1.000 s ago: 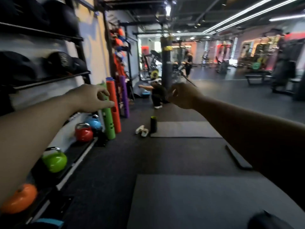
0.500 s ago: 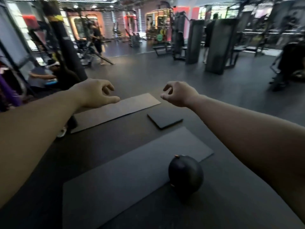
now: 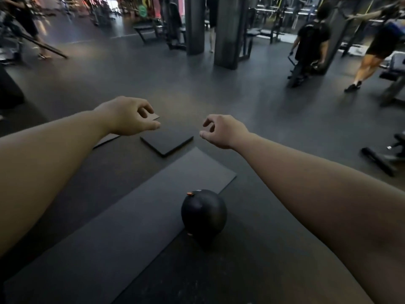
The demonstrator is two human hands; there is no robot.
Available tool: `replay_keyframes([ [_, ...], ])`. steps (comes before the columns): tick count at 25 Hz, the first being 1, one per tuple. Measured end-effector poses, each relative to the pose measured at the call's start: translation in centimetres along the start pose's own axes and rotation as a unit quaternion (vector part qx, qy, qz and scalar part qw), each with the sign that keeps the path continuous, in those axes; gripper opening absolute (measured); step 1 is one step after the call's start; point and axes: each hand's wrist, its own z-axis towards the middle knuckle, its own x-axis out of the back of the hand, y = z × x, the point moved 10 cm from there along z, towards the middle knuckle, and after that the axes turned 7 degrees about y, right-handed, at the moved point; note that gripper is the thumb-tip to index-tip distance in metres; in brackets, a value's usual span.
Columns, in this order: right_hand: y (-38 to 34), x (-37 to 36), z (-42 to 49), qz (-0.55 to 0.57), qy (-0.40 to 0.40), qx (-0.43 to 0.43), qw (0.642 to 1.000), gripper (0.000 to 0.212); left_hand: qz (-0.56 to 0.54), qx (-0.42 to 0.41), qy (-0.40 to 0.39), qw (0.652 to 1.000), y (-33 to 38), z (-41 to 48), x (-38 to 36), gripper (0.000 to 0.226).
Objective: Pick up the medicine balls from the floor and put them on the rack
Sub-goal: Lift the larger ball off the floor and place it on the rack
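Observation:
A black medicine ball (image 3: 203, 213) with small orange marks rests on the dark floor at the edge of a long grey mat (image 3: 122, 227), low in the middle of the view. My left hand (image 3: 129, 116) and my right hand (image 3: 221, 131) are stretched out in front of me, well above and beyond the ball. Both hold nothing, with fingers loosely curled and apart. The rack is out of view.
A small square black pad (image 3: 166, 141) lies just beyond the mat. Dark pillars (image 3: 225, 31), benches and machines stand at the back. People exercise at the right (image 3: 311, 40) and far left. A bench foot (image 3: 377, 161) sits at the right edge.
My view has swung right, away from the wall rack and kettlebells, and tipped down toward the floor. The medicine ball has come into view and now sits nearer the middle. Both hands stay empty.

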Motion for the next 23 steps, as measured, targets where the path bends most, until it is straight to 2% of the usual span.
replay_keyframes([
  [5,9.9,-6.0,8.1,-0.024,-0.038,0.007,0.999,0.049,0.028,0.019,-0.036,0.999,0.1,9.0,-10.1,0.072],
  [10,19.0,-16.6,15.5,-0.058,-0.123,0.025,0.99,0.063,0.033,0.084,-0.09,0.992,-2.1,16.0,-22.7,0.074],
  [14,26.0,-28.4,18.6,-0.08,-0.177,0.02,0.981,0.066,-0.013,0.137,-0.127,0.982,-5.3,20.1,-35.2,0.082],
  [18,31.9,-43.9,19.6,-0.089,-0.236,0.022,0.968,0.068,-0.032,0.156,-0.18,0.971,-9.9,22.7,-51.4,0.09],
  [23,39.2,-58.9,20.9,-0.088,-0.242,-0.003,0.966,0.074,-0.042,0.186,-0.247,0.95,-16.0,22.5,-69.3,0.114],
])
